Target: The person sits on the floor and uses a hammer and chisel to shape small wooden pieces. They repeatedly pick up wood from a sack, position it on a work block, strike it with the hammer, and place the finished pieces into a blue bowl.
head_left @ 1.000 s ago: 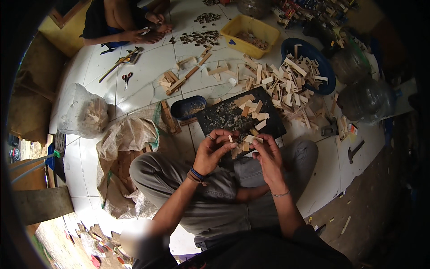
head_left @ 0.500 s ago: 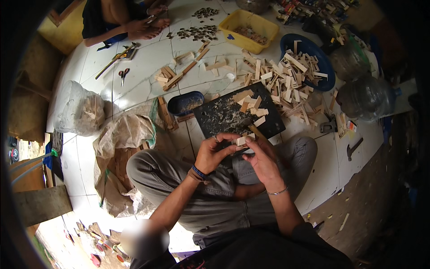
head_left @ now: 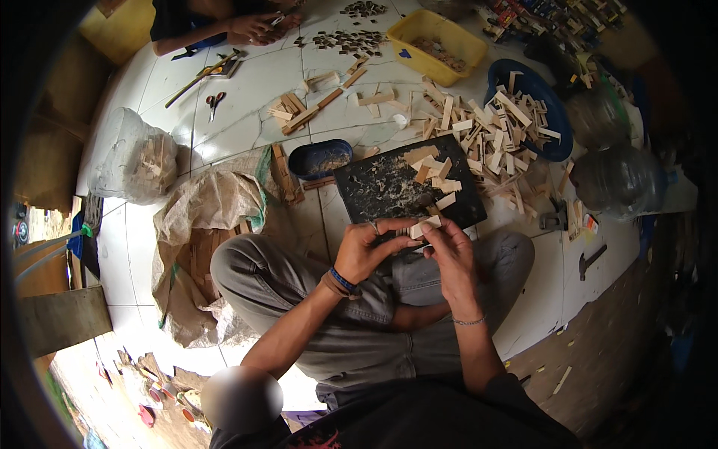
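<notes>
A small pale wooden block (head_left: 425, 227) is pinched between both my hands above my crossed legs. My left hand (head_left: 368, 248) grips its left side with thumb and forefinger, and my right hand (head_left: 453, 259) has thumb and fingertips closed on its right side. The fingers partly cover the block. Just beyond them lies a black board (head_left: 374, 196) strewn with shavings. Several loose wood pieces (head_left: 431, 169) rest on its far right part.
A heap of wood strips (head_left: 490, 138) spills from a blue basin (head_left: 559, 112) at right. Beyond are a yellow tub (head_left: 404, 39) and a co-worker's hands (head_left: 258, 28). Scissors (head_left: 215, 105), a sack (head_left: 198, 202) and a small blue tray (head_left: 303, 159) lie left; a hammer (head_left: 593, 262) lies right.
Both hands have shifted slightly right with the block, which is turned more upright. My right fingers are closed more tightly around it. The whole view has shifted a little.
</notes>
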`<state>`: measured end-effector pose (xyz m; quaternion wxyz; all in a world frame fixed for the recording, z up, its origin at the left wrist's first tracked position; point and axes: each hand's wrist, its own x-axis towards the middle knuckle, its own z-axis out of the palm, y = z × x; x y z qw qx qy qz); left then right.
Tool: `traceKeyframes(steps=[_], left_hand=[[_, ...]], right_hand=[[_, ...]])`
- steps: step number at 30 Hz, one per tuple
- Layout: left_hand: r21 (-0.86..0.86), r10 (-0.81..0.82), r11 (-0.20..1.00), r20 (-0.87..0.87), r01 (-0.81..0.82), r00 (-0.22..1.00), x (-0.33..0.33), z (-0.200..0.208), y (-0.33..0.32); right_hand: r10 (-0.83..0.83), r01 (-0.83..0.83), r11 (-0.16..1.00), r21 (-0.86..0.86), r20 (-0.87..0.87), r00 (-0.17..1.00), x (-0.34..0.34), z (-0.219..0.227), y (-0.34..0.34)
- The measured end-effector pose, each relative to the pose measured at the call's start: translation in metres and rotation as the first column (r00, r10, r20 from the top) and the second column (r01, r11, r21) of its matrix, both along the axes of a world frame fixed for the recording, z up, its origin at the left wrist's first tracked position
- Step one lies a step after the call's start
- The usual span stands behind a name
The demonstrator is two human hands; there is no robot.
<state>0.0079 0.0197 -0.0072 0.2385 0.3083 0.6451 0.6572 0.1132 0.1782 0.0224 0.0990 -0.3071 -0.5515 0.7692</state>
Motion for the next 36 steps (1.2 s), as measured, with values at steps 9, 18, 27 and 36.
traceKeyframes(steps=[9,18,27,36], left_hand=[[0.069,0.056,0.996,0.007,-0.056,0.998,0.001,0.002,0.004],[0.084,0.039,0.996,-0.009,-0.038,0.999,-0.001,0.0,0.004],[0.063,0.036,0.997,0.007,-0.036,0.999,-0.003,0.001,0.005],[-0.159,0.07,0.98,-0.306,-0.123,0.949,-0.051,0.016,-0.017]], right_hand=[[-0.012,0.007,0.992,0.123,0.033,0.999,-0.003,0.002,-0.001],[0.005,-0.009,0.992,0.127,0.036,0.999,-0.004,0.007,0.0],[-0.009,0.002,0.989,0.145,0.047,0.999,-0.006,0.008,-0.001],[0.004,-0.012,0.989,0.147,0.059,0.998,-0.01,0.007,0.003]])
